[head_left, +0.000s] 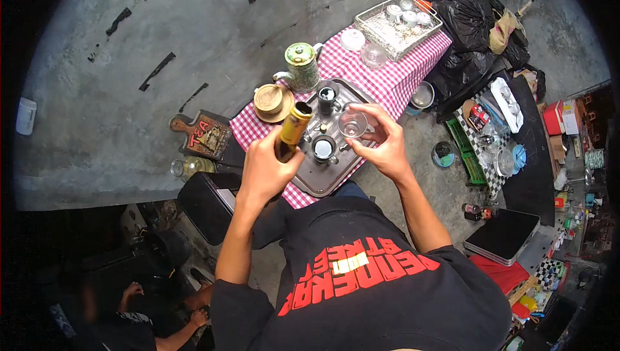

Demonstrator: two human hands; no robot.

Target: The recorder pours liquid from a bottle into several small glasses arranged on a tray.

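Note:
My left hand (266, 169) is wrapped around a dark glass bottle (295, 125) with a yellow label on its neck, its open mouth pointing up and away. In my right hand (387, 147), a clear drinking glass (352, 123) is pinched between thumb and fingers, apart from the bottle; it looks empty. Both are above a brown tray (345, 169). On that tray stand a dark mug (323, 149) and, farther back, another dark mug (327, 94), each showing a pale reflection inside. A small gold-coloured item between them is too small to name.
The tray rests on a red-checked cloth (361, 83). Left of it are a green patterned pot (301, 70) and a tan cup on a saucer (269, 100). A white basket (400, 38) holds small cups. A glass jar (194, 167) is at left. Another person's hand (199, 317) shows lower left.

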